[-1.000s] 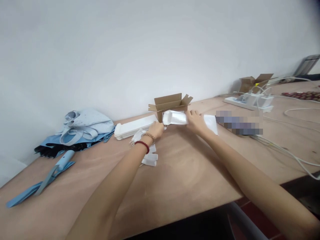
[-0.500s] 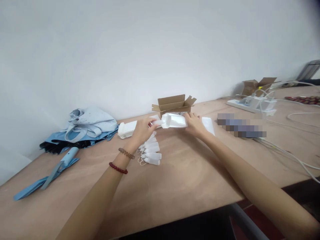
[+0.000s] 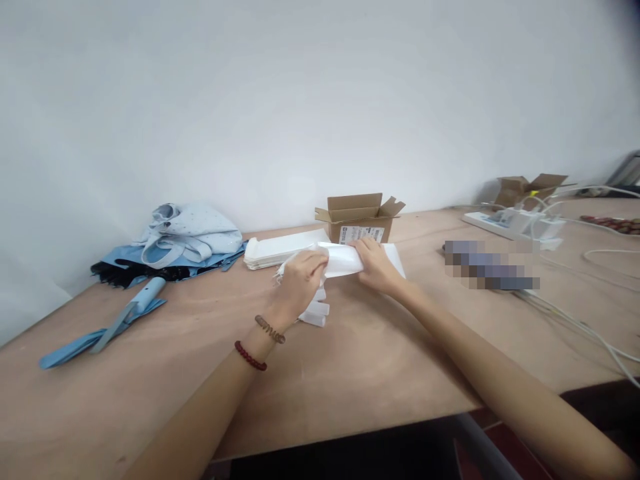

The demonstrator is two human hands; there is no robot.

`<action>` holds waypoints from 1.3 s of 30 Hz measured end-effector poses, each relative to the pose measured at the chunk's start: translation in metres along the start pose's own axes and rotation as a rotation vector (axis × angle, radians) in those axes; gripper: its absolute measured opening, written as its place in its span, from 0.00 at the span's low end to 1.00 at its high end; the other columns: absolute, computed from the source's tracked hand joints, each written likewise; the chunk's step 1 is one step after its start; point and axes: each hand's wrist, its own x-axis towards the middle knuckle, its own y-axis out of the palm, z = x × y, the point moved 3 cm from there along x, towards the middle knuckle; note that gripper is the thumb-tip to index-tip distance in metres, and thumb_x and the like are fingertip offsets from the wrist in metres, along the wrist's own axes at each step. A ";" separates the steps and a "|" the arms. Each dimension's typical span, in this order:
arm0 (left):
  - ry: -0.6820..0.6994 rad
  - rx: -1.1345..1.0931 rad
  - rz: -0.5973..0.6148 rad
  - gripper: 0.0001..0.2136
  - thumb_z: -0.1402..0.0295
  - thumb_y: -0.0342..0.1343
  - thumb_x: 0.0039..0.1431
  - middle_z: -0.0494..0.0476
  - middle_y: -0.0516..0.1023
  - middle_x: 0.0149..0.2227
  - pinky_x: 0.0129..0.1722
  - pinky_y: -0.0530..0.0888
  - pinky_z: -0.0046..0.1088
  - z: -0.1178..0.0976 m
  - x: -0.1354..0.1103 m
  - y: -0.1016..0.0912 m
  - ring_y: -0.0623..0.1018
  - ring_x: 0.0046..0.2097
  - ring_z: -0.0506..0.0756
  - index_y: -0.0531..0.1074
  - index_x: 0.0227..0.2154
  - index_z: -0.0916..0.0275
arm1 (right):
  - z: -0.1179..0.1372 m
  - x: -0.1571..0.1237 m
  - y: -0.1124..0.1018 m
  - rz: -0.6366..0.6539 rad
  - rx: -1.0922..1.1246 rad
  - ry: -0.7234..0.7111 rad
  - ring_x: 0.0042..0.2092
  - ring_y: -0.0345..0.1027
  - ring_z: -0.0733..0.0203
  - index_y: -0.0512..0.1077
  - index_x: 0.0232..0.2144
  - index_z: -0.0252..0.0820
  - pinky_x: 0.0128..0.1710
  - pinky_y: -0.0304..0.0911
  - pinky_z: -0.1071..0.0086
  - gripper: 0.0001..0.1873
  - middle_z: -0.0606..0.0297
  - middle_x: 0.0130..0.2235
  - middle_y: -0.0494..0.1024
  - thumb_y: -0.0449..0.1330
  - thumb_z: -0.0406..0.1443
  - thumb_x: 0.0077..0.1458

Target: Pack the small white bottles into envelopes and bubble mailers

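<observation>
Two bracelets on the left wrist, one of red beads (image 3: 250,355) and one of brown (image 3: 270,329), nearest along the bare table (image 3: 350,393). Just past them, left hand (image 3: 299,280) curled over one end of a single white pouch (image 3: 345,261), fingers closed and pinching it; right hand (image 3: 374,265) pressing on the other end, fingers closed on the edge. Pouch low over the table, in front of the open cardboard box (image 3: 359,217), between both hands. Looks like the step of working something into or out of the pouch end, though hidden by the left fingers. Next move calls for a firm hold by the right hand and a small, fine pull or push by the left.

Beneath the left hand, small white tubes (image 3: 319,312): two or three showing, others possibly covered. Behind, one flat stack of white packs (image 3: 285,248), touching or just beside the box. Further left, one blue strap piece (image 3: 100,333) and one bundle of pale blue cloth (image 3: 190,233). Far right, one power strip (image 3: 505,223) with white cables, and a second open box (image 3: 530,188), making two boxes in all.
</observation>
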 end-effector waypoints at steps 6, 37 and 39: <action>-0.382 -0.101 -0.233 0.18 0.68 0.63 0.49 0.61 0.73 0.45 0.41 0.70 0.34 0.008 -0.003 -0.018 0.72 0.46 0.57 0.67 0.44 0.62 | -0.010 -0.001 -0.003 -0.085 0.196 -0.105 0.45 0.62 0.49 0.67 0.45 0.39 0.44 0.61 0.57 0.27 0.54 0.42 0.71 0.51 0.23 0.39; -0.541 -0.676 -0.126 0.06 0.67 0.58 0.53 0.52 0.75 0.30 0.33 0.69 0.24 -0.031 -0.007 -0.005 0.73 0.33 0.50 0.73 0.32 0.64 | 0.017 0.001 -0.013 -0.099 0.281 -0.109 0.56 0.64 0.48 0.59 0.58 0.46 0.51 0.63 0.53 0.28 0.54 0.56 0.70 0.57 0.40 0.55; -0.542 -0.665 -0.134 0.07 0.66 0.58 0.53 0.51 0.74 0.29 0.32 0.69 0.24 -0.031 -0.008 -0.006 0.72 0.31 0.50 0.73 0.32 0.64 | 0.016 -0.001 -0.012 -0.107 0.279 -0.113 0.54 0.66 0.47 0.58 0.58 0.44 0.50 0.64 0.53 0.31 0.53 0.55 0.70 0.58 0.41 0.52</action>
